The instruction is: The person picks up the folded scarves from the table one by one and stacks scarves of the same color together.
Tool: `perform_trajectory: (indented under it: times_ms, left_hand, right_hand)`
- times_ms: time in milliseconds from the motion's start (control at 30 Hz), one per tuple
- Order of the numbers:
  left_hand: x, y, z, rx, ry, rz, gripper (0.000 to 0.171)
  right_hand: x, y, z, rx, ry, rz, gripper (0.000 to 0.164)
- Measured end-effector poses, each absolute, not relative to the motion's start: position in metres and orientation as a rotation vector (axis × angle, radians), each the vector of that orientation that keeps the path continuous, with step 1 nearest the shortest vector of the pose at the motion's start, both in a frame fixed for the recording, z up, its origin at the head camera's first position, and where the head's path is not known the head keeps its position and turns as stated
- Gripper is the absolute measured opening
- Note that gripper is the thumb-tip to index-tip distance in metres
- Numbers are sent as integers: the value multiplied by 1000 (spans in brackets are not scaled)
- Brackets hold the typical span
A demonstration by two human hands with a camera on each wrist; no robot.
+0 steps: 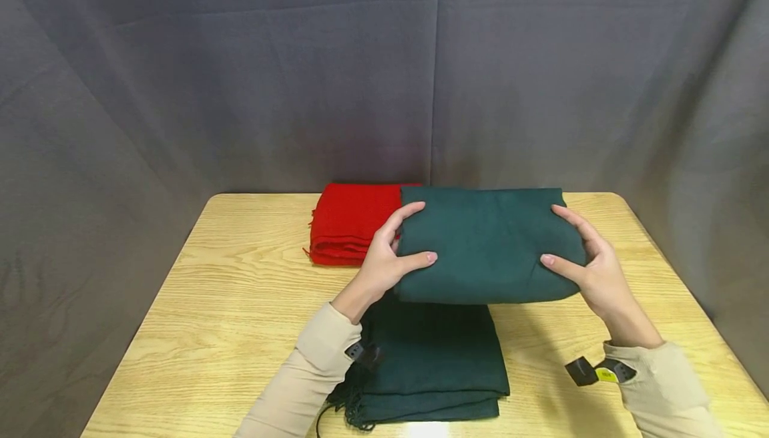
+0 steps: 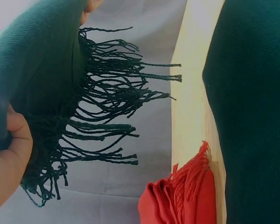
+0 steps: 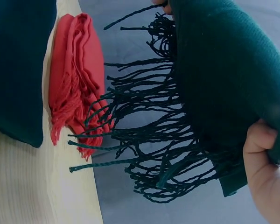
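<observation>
A folded dark green scarf [image 1: 489, 244] is held up above the table between both hands. My left hand [image 1: 381, 261] grips its left end, and my right hand [image 1: 601, 274] grips its right end, each thumb on the near face. Twisted fringe [image 2: 112, 88] hangs off the scarf in the left wrist view; the right wrist view has the same fringe [image 3: 144, 112]. Below, a second folded dark green scarf [image 1: 435, 358] lies on the table, partly hidden by the held one and my left forearm.
Towards the back of the wooden table [image 1: 240, 304] rests a folded red scarf [image 1: 354, 217], its right part covered by the raised green one. A grey curtain [image 1: 336, 77] hangs behind the table and along its sides.
</observation>
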State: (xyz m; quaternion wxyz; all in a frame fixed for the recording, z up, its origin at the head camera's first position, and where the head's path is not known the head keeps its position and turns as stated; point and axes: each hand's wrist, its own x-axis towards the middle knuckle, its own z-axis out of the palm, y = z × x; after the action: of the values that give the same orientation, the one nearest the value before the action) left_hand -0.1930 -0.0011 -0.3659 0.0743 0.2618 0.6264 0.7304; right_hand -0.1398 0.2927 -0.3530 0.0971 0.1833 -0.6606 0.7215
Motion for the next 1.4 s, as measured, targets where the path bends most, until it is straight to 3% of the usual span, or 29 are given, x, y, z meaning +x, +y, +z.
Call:
perform_trajectory:
  times_ms: [1400]
  left_hand:
    - [-168,-44,-376,878,1933,2215,64]
  right_hand:
    - [-113,275,-360,579,-2370,1715,70]
